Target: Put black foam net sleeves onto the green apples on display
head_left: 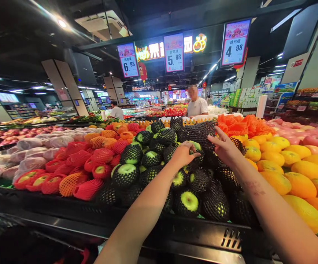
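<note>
My left hand (183,156) reaches into the pile of green apples, its fingers closed around a green apple (196,145) partly covered by black foam netting. Just beyond it lies a bunched black foam net (198,132). My right hand (223,147) is at the right end of that net, thumb and forefinger stretched out and apart; whether the fingertips touch the net I cannot tell. Below both hands, more green apples sit in black nets, among them one with its top showing (189,201).
Red-netted apples (101,157) and pale wrapped fruit (36,146) lie to the left. Oranges (274,159) and orange nets (243,125) are on the right. A black display edge (197,234) runs in front. Price signs (174,53) hang above; a person (196,104) stands beyond.
</note>
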`<state>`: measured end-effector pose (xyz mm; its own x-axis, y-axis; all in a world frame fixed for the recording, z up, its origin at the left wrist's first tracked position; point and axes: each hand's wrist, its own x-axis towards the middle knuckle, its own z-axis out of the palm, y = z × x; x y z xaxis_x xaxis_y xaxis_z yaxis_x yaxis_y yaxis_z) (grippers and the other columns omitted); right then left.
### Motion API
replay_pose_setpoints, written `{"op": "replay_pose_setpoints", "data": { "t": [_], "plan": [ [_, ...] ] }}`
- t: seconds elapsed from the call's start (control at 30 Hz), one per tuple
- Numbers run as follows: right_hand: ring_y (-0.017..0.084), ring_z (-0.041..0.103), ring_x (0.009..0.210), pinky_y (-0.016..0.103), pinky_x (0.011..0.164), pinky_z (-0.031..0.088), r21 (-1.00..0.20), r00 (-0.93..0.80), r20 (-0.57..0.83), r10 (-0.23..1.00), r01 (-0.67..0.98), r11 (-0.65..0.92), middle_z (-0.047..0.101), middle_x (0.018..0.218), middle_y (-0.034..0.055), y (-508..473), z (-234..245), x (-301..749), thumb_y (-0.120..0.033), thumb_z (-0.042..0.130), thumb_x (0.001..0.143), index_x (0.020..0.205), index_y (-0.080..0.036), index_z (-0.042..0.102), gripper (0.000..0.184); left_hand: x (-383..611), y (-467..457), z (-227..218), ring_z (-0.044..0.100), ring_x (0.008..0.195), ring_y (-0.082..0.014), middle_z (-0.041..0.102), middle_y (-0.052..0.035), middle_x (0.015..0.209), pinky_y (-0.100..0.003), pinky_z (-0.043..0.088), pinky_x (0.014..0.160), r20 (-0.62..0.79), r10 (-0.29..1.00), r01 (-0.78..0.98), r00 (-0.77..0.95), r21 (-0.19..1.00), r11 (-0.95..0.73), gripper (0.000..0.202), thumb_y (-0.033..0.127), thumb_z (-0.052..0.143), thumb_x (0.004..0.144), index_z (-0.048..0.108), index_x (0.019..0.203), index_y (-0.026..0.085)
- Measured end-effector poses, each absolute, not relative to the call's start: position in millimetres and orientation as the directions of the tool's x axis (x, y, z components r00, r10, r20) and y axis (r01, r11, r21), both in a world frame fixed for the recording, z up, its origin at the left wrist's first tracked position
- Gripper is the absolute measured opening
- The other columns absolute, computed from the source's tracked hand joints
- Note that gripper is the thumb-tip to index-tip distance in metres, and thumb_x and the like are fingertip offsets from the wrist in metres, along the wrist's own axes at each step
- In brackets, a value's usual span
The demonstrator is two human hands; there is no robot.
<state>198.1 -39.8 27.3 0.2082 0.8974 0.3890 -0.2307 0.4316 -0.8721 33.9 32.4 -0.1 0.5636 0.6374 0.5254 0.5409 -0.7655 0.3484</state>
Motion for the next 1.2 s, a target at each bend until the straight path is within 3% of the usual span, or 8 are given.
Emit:
{"op": "replay_pose_setpoints", "data": {
  "t": [0.2,0.33,0.5,0.63,0.8,0.87,1.03,1.2],
  "plan": [
    [0.022,0.066,0.101,0.031,0.082,0.055,-0.874,0.248,0.373,0.894,-0.229,0.428,0.071,0.1,-0.0025,-35.2,25.9,199.6,-0.035,0.092,0.053,0.113,-0.031,0.062,0.067,24.1,39.9,3.9,0.065,0.096,-0.0249,0.069,-0.0082,0.101,-0.034,0.05,0.078,0.524,0.784,0.773,0.334,0.323,-0.546,0.016,0.034,0.063,0.09,0.069,0.082,0.021],
    [0.022,0.067,0.098,0.032,0.081,0.056,-0.866,0.292,0.389,0.874,-0.208,0.455,0.07,0.094,-0.0033,-33.5,26.3,201.0,-0.035,0.09,0.056,0.107,-0.03,0.062,0.058,15.6,35.7,12.6,0.061,0.106,-0.0256,0.068,-0.0081,0.105,-0.034,0.049,0.085,0.624,0.747,0.828,0.226,0.28,-0.485,0.014,0.033,0.061,0.092,0.068,0.088,0.021],
    [0.023,0.066,0.108,0.037,0.092,0.056,-0.78,0.355,0.418,0.836,-0.332,0.531,0.071,0.109,-0.0024,-32.5,30.5,200.3,-0.031,0.087,0.058,0.096,-0.029,0.06,0.047,10.3,30.0,17.4,0.058,0.111,-0.0309,0.066,-0.0131,0.112,-0.041,0.047,0.092,0.646,0.761,0.896,0.063,0.299,-0.328,0.025,0.039,0.062,0.09,0.067,0.101,0.017],
    [0.023,0.066,0.106,0.039,0.092,0.057,-0.675,0.445,0.485,0.753,-0.357,0.645,0.07,0.101,-0.003,-31.1,32.9,204.7,-0.033,0.085,0.062,0.085,-0.028,0.057,0.037,17.6,38.9,13.0,0.058,0.114,-0.0268,0.066,-0.011,0.119,-0.038,0.046,0.099,0.633,0.694,0.812,0.342,0.172,-0.557,0.024,0.03,0.056,0.094,0.063,0.113,0.017],
    [0.021,0.067,0.098,0.036,0.091,0.056,-0.616,0.494,0.502,0.71,-0.372,0.695,0.069,0.091,-0.0046,-29.2,33.6,208.8,-0.032,0.085,0.063,0.08,-0.027,0.054,0.036,38.8,50.9,6.8,0.055,0.124,-0.0218,0.059,-0.0086,0.136,-0.032,0.045,0.104,0.461,0.553,0.615,0.694,0.02,-0.788,0.035,0.019,0.038,0.1,0.059,0.128,0.021],
    [0.022,0.067,0.099,0.038,0.092,0.056,-0.627,0.493,0.494,0.716,-0.369,0.686,0.069,0.092,-0.0042,-29.2,33.8,207.1,-0.033,0.085,0.061,0.081,-0.027,0.055,0.037,46.2,51.9,6.2,0.057,0.122,-0.0245,0.057,-0.011,0.138,-0.034,0.048,0.1,0.422,0.615,0.656,0.666,0.062,-0.752,0.038,0.03,0.035,0.103,0.056,0.133,0.022],
    [0.025,0.066,0.106,0.041,0.094,0.055,-0.662,0.479,0.504,0.719,-0.32,0.678,0.071,0.102,-0.0029,-29.9,33.6,204.3,-0.036,0.085,0.06,0.087,-0.028,0.057,0.04,60.5,52.2,10.2,0.066,0.113,-0.0351,0.064,-0.0211,0.125,-0.042,0.052,0.091,0.354,0.876,0.845,0.328,0.306,-0.44,0.06,0.06,0.038,0.096,0.055,0.131,0.015],
    [0.024,0.066,0.106,0.04,0.093,0.055,-0.659,0.476,0.503,0.721,-0.328,0.676,0.07,0.102,-0.0036,-31.3,33.8,204.9,-0.037,0.085,0.06,0.089,-0.029,0.057,0.04,70.6,65.2,19.5,0.065,0.116,-0.0361,0.069,-0.0173,0.124,-0.041,0.052,0.093,0.202,0.95,0.83,0.238,0.465,-0.307,0.082,0.072,0.076,0.06,0.055,0.121,0.022]
  ]
}}
